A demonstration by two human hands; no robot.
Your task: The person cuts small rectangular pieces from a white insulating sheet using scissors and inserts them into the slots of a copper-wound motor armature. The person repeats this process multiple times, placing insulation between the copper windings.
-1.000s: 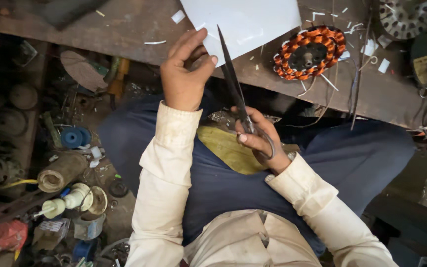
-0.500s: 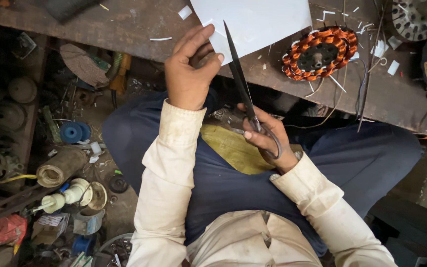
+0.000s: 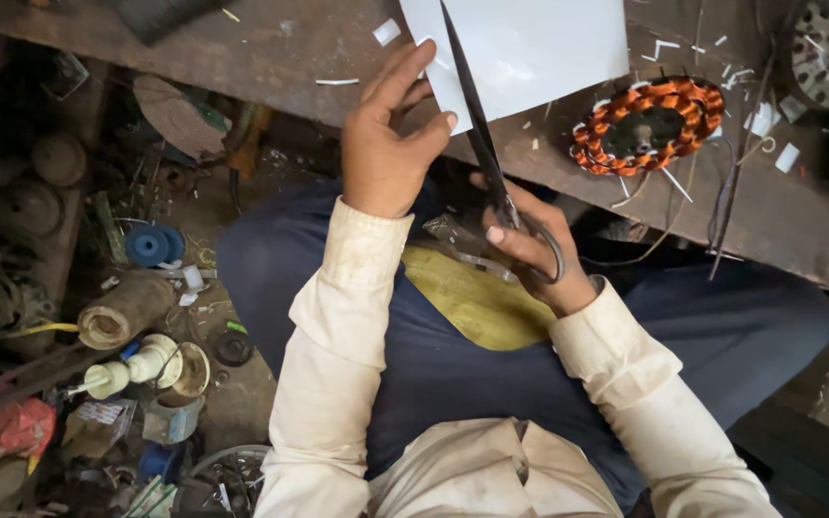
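The white sheet [image 3: 529, 48] lies on the bench [image 3: 270, 48] at its near edge, its lower left corner pinched by the left hand [image 3: 385, 144]. The scissors [image 3: 481, 144], long, dark and narrow, run up across the sheet, their loops closed in the right hand [image 3: 534, 254] just below the bench edge. The sheet is plain and flat, its top out of view. Just right of it sits an orange-wound coil ring [image 3: 646, 125] amid white paper scraps [image 3: 385, 32]; bare bench stretches left.

A cluttered repair workshop: copper-wound motor stator [image 3: 646, 127] on a worn bench [image 3: 270, 48], spare parts strewn below.
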